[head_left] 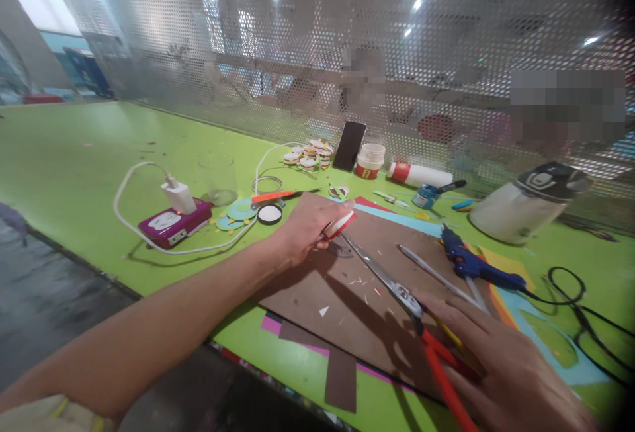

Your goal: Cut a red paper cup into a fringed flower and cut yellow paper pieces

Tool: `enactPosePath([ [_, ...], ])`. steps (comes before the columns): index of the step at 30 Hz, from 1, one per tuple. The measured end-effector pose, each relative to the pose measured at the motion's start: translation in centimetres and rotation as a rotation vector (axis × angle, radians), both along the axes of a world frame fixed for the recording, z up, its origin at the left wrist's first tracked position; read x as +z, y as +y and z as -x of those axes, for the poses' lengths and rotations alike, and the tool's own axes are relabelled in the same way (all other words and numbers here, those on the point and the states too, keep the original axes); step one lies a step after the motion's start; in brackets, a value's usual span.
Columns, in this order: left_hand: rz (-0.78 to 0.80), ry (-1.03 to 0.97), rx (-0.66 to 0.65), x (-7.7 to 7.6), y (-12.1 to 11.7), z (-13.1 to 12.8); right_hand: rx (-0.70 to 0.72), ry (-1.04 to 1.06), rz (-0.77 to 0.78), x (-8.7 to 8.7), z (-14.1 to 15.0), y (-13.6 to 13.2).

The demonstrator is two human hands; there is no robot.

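Note:
My left hand (306, 228) is closed around a small white piece with a red edge (342, 223), pinched between thumb and fingers. In my right hand (501, 359) is a pair of scissors (381, 271) with orange-red handles. The blades reach toward the white and red piece, and their tips are right by its lower edge; whether they touch it I cannot tell. Both hands are over a brown board (317, 286) with small white and red scraps on it. A grey pen-like stick (431, 270) lies beside the scissors.
A blue glue gun (476, 265) with a black cord lies right, near a white kettle-like jug (518, 210). Behind are a phone (349, 146), a cup (370, 162), a white roll (426, 176) and several white and red pieces (310, 154). A purple power socket (178, 221) stands left.

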State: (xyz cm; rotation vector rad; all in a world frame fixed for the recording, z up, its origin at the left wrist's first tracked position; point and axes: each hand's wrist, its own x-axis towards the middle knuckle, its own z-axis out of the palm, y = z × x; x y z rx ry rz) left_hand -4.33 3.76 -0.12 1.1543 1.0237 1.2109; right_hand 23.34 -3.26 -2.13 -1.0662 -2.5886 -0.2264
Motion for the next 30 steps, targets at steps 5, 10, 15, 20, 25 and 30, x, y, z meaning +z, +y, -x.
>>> enactPosePath([
  [5, -0.01, -0.002, -0.008, -0.02, 0.06, 0.1, 0.016, 0.009, -0.037, 0.33, 0.13, 0.12],
  [10, 0.012, -0.014, 0.002, -0.19, 0.17, 0.13, 0.037, 0.005, -0.097, 0.37, 0.32, 0.22],
  [15, 0.011, -0.012, 0.002, -0.32, 0.19, 0.08, 0.036, 0.0, -0.115, 0.52, 0.57, 0.28],
  [20, -0.006, -0.032, -0.012, -0.33, 0.15, -0.01, 0.033, -0.023, -0.11, 0.5, 0.55, 0.17],
  [25, -0.014, -0.077, -0.04, -0.3, 0.09, 0.05, 0.039, -0.001, -0.074, 0.51, 0.38, 0.21],
  [30, 0.032, -0.088, -0.025, -0.03, -0.14, 0.11, 0.014, 0.062, 0.004, 0.33, 0.28, 0.09],
])
